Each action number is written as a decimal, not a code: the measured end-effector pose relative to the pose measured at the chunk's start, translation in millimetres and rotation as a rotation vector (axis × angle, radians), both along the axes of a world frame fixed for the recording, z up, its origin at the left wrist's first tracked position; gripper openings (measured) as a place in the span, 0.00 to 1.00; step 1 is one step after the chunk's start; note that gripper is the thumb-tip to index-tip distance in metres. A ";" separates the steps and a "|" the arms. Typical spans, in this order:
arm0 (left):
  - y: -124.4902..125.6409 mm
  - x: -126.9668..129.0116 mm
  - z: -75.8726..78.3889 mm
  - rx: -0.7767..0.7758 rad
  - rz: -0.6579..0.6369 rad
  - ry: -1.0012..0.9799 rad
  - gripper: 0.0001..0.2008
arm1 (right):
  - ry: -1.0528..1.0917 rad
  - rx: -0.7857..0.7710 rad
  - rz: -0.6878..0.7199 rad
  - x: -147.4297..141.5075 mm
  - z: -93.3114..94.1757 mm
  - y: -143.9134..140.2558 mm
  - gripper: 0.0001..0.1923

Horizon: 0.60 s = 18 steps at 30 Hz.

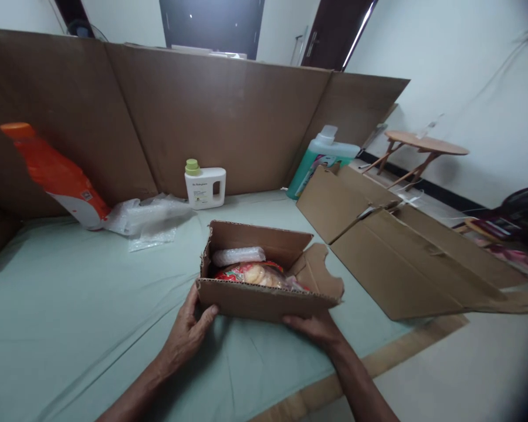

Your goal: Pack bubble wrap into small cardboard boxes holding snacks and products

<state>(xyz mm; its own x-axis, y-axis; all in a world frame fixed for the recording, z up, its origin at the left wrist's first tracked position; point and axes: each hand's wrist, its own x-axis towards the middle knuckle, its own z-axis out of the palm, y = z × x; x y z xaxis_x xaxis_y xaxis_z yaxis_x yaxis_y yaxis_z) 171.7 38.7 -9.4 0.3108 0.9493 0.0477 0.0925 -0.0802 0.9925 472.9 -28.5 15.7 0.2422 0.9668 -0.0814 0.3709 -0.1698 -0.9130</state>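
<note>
We are cupping our left hand and right hand loosely against the near wall of one small open brown cardboard box on the pale green sheet, neither hand clamping it. We are judging this the packing step; closing the flaps needs a firmer grip. Inside are lying one red snack packet and one bubble-wrapped roll; beyond are standing three bottles: orange, white, green.

Single head-worn view looks forward and down, close over the bed.
</note>
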 end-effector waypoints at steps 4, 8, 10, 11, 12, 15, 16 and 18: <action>-30.8 13.6 -4.5 0.159 -0.095 0.049 0.32 | 0.027 0.200 -0.140 30.4 4.4 46.2 0.40; -19.1 18.5 -1.1 0.248 -0.026 0.105 0.28 | 0.045 0.283 -0.433 49.8 -5.2 63.1 0.41; 7.0 24.5 2.4 0.237 0.084 0.111 0.35 | 0.033 0.238 -0.436 41.9 -11.7 47.3 0.37; 20.4 29.6 3.8 0.226 0.086 0.104 0.39 | 0.024 0.211 -0.403 33.1 -14.6 34.9 0.36; 31.2 36.1 4.4 0.214 0.049 0.087 0.42 | 0.007 0.189 -0.357 21.9 -17.2 21.3 0.36; 36.4 61.9 0.8 0.181 -0.172 0.012 0.42 | -0.096 0.172 -0.217 -15.0 -22.4 -13.8 0.40; 28.5 71.2 -2.2 0.176 -0.231 -0.008 0.42 | -0.130 0.183 -0.206 -24.3 -23.3 -20.6 0.40; 5.1 88.6 -9.5 0.167 -0.295 -0.014 0.43 | -0.165 0.214 -0.256 -33.7 -23.9 -26.2 0.40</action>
<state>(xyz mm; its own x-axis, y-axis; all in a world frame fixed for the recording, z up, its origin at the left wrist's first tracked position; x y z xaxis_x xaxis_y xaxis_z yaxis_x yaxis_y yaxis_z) 260.2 43.8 -18.9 0.5694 0.7972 0.2009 0.0279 -0.2630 0.9644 439.2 -54.7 -8.2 0.4714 0.8642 0.1761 0.4862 -0.0880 -0.8694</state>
